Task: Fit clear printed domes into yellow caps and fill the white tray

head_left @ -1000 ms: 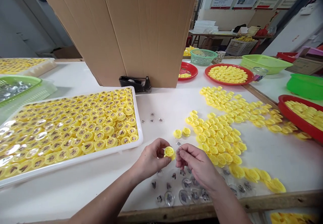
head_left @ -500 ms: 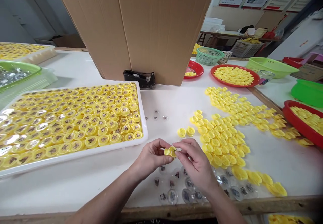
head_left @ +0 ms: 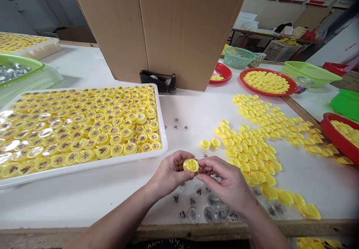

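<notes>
My left hand [head_left: 171,172] grips a small round yellow plastic cup [head_left: 191,165] between thumb and fingers, its hollow side facing up. Close against the cup's right edge, my right hand [head_left: 224,176] is closed in a pinch; whatever lies between those fingertips is too small to make out. Below and partly behind my hands, several clear round discs with dark printed pictures [head_left: 193,214] lie on the white table [head_left: 112,200]. Two loose yellow cups [head_left: 205,144] rest just beyond my fingers, beside a spread of similar yellow pieces [head_left: 249,151].
At left, a white tray [head_left: 165,138] holds rows of yellow pieces with picture discs. Behind it stand a black tape dispenser [head_left: 158,81] and a tall cardboard box [head_left: 168,28]. Red plates [head_left: 293,88] and green baskets [head_left: 239,57] sit at the back right.
The yellow cup has turned so that its hollow faces up more. My right fingertips have shifted from over the cup to its right edge. The view has tilted slightly.
</notes>
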The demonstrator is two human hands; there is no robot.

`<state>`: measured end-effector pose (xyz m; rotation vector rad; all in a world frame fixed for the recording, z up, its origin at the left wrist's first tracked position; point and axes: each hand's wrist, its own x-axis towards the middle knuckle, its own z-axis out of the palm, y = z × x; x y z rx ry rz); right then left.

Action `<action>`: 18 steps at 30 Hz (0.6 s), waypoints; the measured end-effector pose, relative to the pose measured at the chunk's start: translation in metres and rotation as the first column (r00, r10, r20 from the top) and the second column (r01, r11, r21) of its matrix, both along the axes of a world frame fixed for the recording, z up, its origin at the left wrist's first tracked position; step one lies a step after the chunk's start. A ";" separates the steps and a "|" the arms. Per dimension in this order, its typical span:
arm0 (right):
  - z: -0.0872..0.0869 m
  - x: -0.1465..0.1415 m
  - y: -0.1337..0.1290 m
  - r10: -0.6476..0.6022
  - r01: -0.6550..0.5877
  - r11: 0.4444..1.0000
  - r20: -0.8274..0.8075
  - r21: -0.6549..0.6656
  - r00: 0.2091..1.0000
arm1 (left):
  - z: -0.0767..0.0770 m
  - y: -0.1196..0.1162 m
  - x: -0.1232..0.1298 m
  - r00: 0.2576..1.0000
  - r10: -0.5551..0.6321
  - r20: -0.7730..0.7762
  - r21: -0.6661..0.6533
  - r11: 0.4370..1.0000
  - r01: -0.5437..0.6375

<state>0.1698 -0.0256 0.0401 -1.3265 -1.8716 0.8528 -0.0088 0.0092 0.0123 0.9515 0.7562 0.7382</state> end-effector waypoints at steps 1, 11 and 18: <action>0.000 -0.001 0.000 0.005 -0.006 1.000 0.018 0.024 1.000 | 0.000 -0.001 0.000 0.998 0.001 -0.065 0.056 0.998 0.002; 0.002 -0.008 -0.003 0.018 -0.031 0.996 0.152 0.082 0.988 | -0.002 -0.006 -0.002 0.944 -0.042 -0.326 0.239 0.963 0.125; 0.006 -0.007 -0.005 0.035 -0.043 0.998 0.188 0.042 0.982 | 0.008 -0.005 -0.008 0.885 -0.079 -0.458 0.326 0.912 0.250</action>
